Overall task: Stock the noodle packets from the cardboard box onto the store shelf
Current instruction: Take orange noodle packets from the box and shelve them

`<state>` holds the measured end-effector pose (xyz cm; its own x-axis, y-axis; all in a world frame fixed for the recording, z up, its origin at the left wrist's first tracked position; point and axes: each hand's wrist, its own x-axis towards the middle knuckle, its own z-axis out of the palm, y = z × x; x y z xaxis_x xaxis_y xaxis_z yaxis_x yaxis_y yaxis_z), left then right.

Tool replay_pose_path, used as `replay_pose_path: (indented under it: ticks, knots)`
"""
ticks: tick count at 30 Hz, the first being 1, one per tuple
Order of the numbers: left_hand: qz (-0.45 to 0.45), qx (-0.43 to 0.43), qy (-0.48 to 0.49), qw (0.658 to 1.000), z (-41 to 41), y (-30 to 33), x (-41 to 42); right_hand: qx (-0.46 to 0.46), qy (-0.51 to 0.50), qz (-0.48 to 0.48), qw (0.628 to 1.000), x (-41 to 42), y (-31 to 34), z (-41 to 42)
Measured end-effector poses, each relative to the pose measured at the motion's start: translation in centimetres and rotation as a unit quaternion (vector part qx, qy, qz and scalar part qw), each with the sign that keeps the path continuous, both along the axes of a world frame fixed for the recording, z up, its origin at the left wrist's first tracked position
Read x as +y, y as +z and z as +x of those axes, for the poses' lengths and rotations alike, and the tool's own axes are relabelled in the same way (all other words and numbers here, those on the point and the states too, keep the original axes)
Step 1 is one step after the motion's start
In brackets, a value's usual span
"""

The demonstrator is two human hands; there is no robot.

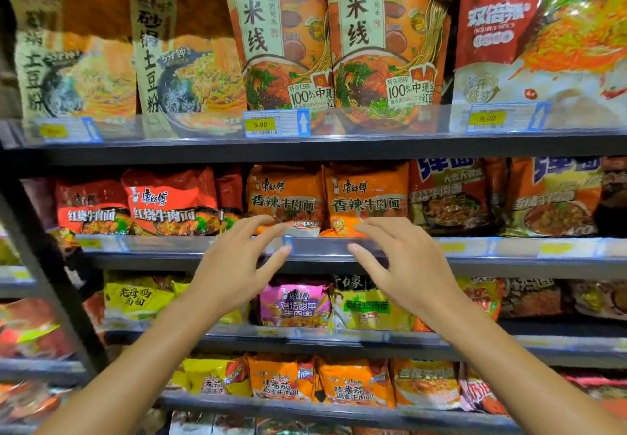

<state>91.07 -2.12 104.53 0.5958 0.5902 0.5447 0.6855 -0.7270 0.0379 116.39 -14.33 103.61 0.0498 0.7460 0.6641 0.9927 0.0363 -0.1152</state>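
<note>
1. Noodle packets are not in either hand; the left hand [234, 261] and right hand [403, 265] are raised side by side in front of the shelf, fingers spread and loosely bent, holding nothing.
2. Just past the fingertips runs the shelf edge [325, 248] with its clear price rail; whether any finger touches it I cannot tell.
3. Behind the rail stand two orange noodle packets [366, 197], upright and side by side, the hands framing them from below.
4. Red packets [169, 200] sit to their left; a tall packet row [383, 44] fills the shelf above.
5. Judged step: straightening or letting go of stock at this shelf.
6. Next move likely calls for turning to the cardboard box, which is out of view, for more.
</note>
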Motion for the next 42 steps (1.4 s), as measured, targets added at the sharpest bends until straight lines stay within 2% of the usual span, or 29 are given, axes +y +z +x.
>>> replay_pose_path:
  ticks: [4, 6, 9, 12, 15, 18, 23, 26, 28, 35, 42]
  knots:
    - [0.025, -0.077, 0.001, 0.997, -6.4, -2.4, -2.7, 0.004, 0.153, 0.059, 0.986, -0.5, -1.8, -4.1]
    - [0.025, -0.087, 0.024, 0.996, -10.6, -4.6, -4.5, 0.01, 0.228, 0.053, 0.972, 0.1, -3.5, -7.4]
    - [-0.036, -0.032, 0.116, 0.992, -17.7, -8.8, -7.9, 0.028, 0.312, -0.027, 0.949, 1.3, -7.3, -13.7]
    - [-0.138, 0.05, 0.213, 0.966, -25.6, -14.1, -11.2, 0.029, 0.373, -0.154, 0.914, 2.1, -11.3, -20.6]
    - [-0.235, 0.094, 0.296, 0.921, -33.9, -18.2, -15.1, 0.002, 0.4, -0.271, 0.876, 2.7, -14.7, -28.5]
    - [-0.283, 0.101, 0.354, 0.886, -41.4, -21.8, -19.8, -0.028, 0.426, -0.346, 0.836, 2.9, -18.3, -36.6]
    - [-0.309, 0.044, 0.44, 0.842, -51.2, -27.0, -27.0, -0.087, 0.471, -0.413, 0.775, 1.9, -22.6, -48.7]
    - [-0.316, 0.029, 0.478, 0.819, -54.7, -28.4, -30.0, -0.104, 0.476, -0.436, 0.757, 1.8, -24.9, -54.0]
    - [-0.355, 0.016, 0.501, 0.789, -56.4, -28.9, -31.1, -0.112, 0.479, -0.447, 0.747, 2.2, -26.8, -56.6]
    - [-0.454, 0.012, 0.525, 0.72, -61.1, -33.1, -29.6, -0.156, 0.487, -0.499, 0.7, 5.2, -30.3, -63.6]
    - [-0.489, 0.012, 0.535, 0.689, -65.9, -39.0, -20.6, -0.196, 0.492, -0.504, 0.683, 15.4, -37.7, -71.0]
